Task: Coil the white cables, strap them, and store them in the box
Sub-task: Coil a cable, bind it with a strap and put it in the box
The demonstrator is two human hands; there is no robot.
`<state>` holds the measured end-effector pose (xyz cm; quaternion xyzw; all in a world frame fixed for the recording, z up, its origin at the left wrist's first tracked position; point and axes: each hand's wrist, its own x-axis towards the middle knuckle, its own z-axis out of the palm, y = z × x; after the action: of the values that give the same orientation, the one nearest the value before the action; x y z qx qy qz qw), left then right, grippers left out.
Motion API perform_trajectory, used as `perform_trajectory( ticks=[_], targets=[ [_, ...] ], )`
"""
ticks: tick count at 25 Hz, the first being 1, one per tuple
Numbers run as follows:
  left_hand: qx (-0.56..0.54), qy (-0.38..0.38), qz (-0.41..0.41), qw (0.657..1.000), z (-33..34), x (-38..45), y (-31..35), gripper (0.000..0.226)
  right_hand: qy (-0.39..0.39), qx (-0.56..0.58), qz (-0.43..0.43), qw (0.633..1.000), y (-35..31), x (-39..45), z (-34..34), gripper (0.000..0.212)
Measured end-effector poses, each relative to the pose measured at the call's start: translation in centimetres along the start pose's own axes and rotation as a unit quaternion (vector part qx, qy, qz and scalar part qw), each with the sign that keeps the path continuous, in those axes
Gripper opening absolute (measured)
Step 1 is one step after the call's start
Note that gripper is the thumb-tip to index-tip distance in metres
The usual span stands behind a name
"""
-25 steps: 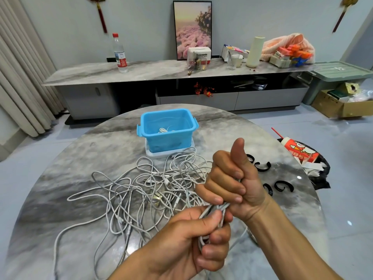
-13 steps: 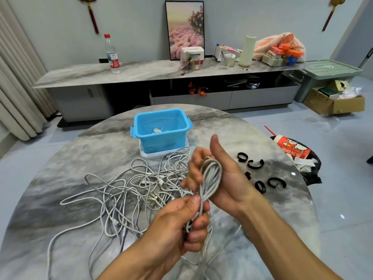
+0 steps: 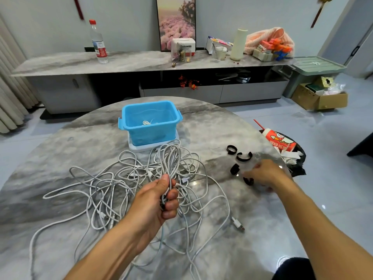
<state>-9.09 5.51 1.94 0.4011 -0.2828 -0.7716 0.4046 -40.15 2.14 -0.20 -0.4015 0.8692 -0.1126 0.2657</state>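
left hand point(image 3: 156, 199): fisted round coiled cable point(image 3: 169, 160), thumb on top, raised near the blue box point(image 3: 150, 121)
right hand point(image 3: 264, 174): blurred, reaching right of box; grip unclear

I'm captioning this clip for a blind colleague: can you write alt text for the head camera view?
A person's left hand grips a coiled white cable above a tangle of loose white cables on a round marble table, while the right hand, blurred, reaches among black straps. Behind the tangle stands an open blue box with some white cable inside.
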Motion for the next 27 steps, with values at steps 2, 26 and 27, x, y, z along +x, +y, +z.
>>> perform_trajectory(
  ticks=[2, 26, 27],
  targets=[
    [0.002, -0.004, 0.000, 1.000, 0.1, 0.0, -0.1, 0.020, -0.007, -0.028, 0.011, 1.000, 0.4, 0.8, 1.5, 0.036],
    [-0.120, 0.074, 0.054, 0.989, 0.1, 0.1, 2.3, 0.037, -0.344, 0.465, -0.245, 0.778, -11.8, -11.8, 6.3, 0.032],
    [-0.118, 0.081, 0.055, 0.988, 0.1, 0.2, 2.2, 0.037, -0.352, 0.460, -0.248, 0.776, -11.8, -11.9, 6.4, 0.031]
  ],
)
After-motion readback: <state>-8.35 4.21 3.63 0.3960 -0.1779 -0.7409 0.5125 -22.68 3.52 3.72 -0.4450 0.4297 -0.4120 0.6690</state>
